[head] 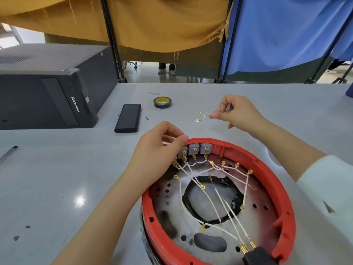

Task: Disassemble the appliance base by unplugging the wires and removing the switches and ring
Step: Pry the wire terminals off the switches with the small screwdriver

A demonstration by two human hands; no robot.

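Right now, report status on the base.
Left hand pinching leftmost switch. Right hand holding pulled jumper wire. Two switches, wires remain in red base.

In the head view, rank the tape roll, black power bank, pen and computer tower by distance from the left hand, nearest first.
From the left hand:
1. Black power bank, just beyond it to the left.
2. Tape roll, straight beyond.
3. Computer tower, far left rear.
4. Pen, at the table's left edge.

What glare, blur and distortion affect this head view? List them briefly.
Head view: a bright glare spot on the grey table left of the red base; wide-angle bending curves the table's far edge and the computer case; the short wire held by the right hand looks slightly soft; the left hand is sharp.
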